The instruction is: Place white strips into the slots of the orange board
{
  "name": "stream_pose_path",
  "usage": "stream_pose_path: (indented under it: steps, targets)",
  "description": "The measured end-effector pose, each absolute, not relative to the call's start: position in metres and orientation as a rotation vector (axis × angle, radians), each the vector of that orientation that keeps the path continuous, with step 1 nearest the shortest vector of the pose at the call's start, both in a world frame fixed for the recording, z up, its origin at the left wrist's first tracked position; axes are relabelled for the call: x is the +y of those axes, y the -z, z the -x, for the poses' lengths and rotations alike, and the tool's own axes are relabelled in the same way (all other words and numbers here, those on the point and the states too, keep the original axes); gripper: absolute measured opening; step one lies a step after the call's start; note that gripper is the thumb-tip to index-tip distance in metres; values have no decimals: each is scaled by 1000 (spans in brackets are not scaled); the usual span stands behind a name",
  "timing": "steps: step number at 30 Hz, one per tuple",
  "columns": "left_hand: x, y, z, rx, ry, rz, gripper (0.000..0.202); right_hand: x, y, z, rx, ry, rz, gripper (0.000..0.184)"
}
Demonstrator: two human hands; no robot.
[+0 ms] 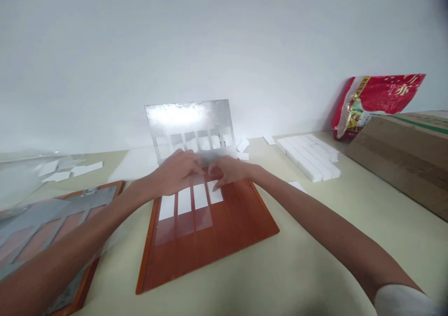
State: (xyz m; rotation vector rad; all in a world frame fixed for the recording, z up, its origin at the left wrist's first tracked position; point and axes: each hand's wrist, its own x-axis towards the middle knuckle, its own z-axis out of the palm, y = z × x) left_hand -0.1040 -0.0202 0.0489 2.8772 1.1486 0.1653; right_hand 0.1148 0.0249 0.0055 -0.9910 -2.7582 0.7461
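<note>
I see rightmost white card [217, 197] just below right hand [229, 169], fingertip over it, long axis running along brown board [238, 234]. Left hand [178, 171] farther, curled; can't tell either grip.

Pale yellow-green counter [322, 218]. Brown grooved board [241, 222] under left hand [180, 171] and right hand [229, 170]. Left of left hand: framed board [100, 195], white paper pieces [87, 168] beyond. Right of right hand: white strips [308, 155]; farther right, cardboard box [402, 152], red bag [388, 94].

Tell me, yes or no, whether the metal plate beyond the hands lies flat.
No, the metal plate stands raised at the far edge of the brown board.
</note>
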Motion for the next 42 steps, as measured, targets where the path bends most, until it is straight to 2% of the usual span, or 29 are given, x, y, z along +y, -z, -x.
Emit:
stream_pose_path:
  steps: [2,4,12,18,20,24,29,32,39,42]
  targets:
    - [-33,-53,115,1297,-197,-2785,43,33,-9,-105,-2824,-804,1016,62]
    - [-49,-54,123,1402,-276,-2666,46,40,-11,-95,-2903,-866,1047,66]
    - [-98,-34,129,1555,-551,-2146,29,41,-25,-77,-3046,-1161,980,49]
    - [-118,-15,107,1420,-641,-1709,51,-16,-38,-129,-2599,-1298,982,39]
    - [-126,-12,91,1341,-641,-1636,50,-51,-33,-150,-2126,-1324,1032,36]
    - [-142,-10,59,1255,-667,-1733,24,-126,-9,-177,-1593,-1279,1149,33]
    - [-161,-5,36,1104,-580,-1919,24,-189,10,-191,-1521,-1151,1324,22]
    - [-175,2,31,1076,-536,-1966,26,-208,15,-190,-1496,-1196,1293,20]
    - [-204,24,35,1115,-583,-1999,31,-233,39,-184,-1438,-1227,1225,26]
    - [-216,25,40,1142,-655,-2014,26,-235,37,-184,-1547,-1176,1188,27]
